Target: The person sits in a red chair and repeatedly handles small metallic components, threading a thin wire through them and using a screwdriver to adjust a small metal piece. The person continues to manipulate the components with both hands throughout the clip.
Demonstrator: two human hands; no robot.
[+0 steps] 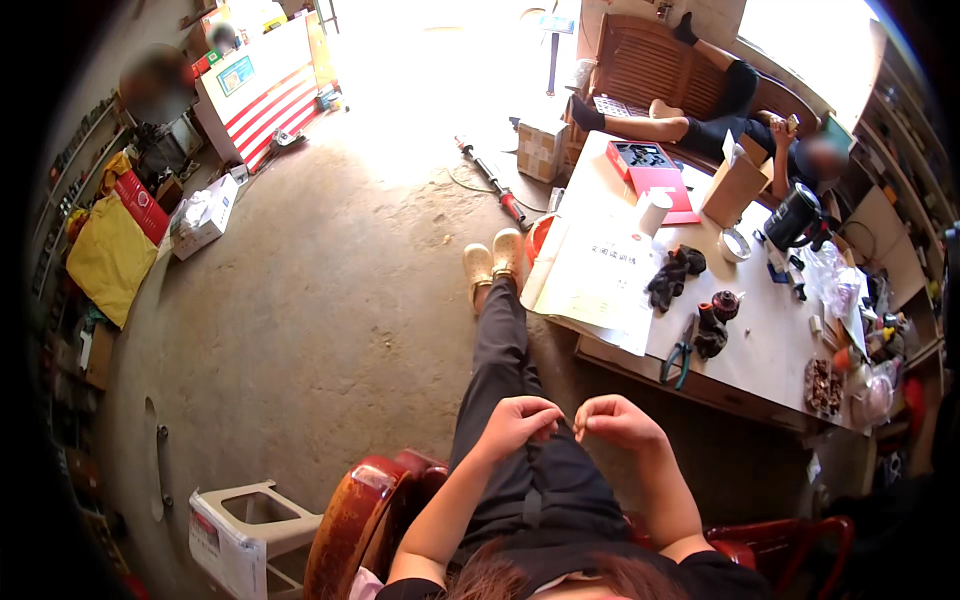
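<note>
Both hands are raised over the lap, apart from each other, with their fingertips facing. The grip of the left hand [523, 422] is drawn together at thumb and fingers, and so is the grip of the right hand [615, 421]; whether either pinches something tiny, I cannot tell. Nearest them are the dark trousers [500, 365], below the hands on the outstretched legs, which end farther off in beige shoes [491, 266].

To the right stands a pale tabletop [768, 345]. Pliers [683, 358] lie at its near edge, papers [615, 285] on its left side, and dark gloves [676, 277] just right of the papers. Farther back are an open red box [668, 180] and a cardboard box [733, 187]. Near left, a beige stool [270, 515] stands on the floor [300, 330].
</note>
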